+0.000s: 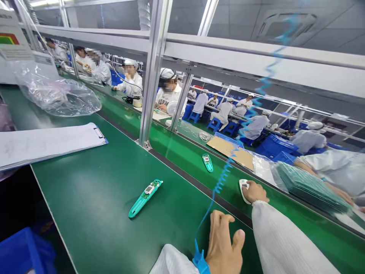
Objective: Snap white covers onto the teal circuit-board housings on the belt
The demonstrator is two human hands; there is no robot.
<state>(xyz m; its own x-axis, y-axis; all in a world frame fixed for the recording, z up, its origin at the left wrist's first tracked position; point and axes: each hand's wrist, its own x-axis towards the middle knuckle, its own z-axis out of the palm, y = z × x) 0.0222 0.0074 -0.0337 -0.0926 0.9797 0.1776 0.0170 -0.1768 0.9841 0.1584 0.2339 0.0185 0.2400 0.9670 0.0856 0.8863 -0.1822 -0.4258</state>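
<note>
Reaching over the green conveyor belt, my right hand [256,192] has its fingers closed round the edge of a small white handheld device [244,190] with a little screen. My left hand [224,243] hovers over or rests on the near table edge, fingers bent but apart, holding nothing; a blue wrist strap [201,262] with a coiled cord is on that wrist. On the green table to its left lies a long teal casing [145,198] with an exposed circuit board and small screen. A second teal casing [207,163] with a board sits on the belt.
The blue coiled cord [224,179] hangs in front of the belt. A metal post [152,76] stands at the table's edge. At left are a clipboard [51,142] and clear plastic bag [62,95]. Across the belt, a co-worker's arm [327,182] is beside stacked green sheets [310,188].
</note>
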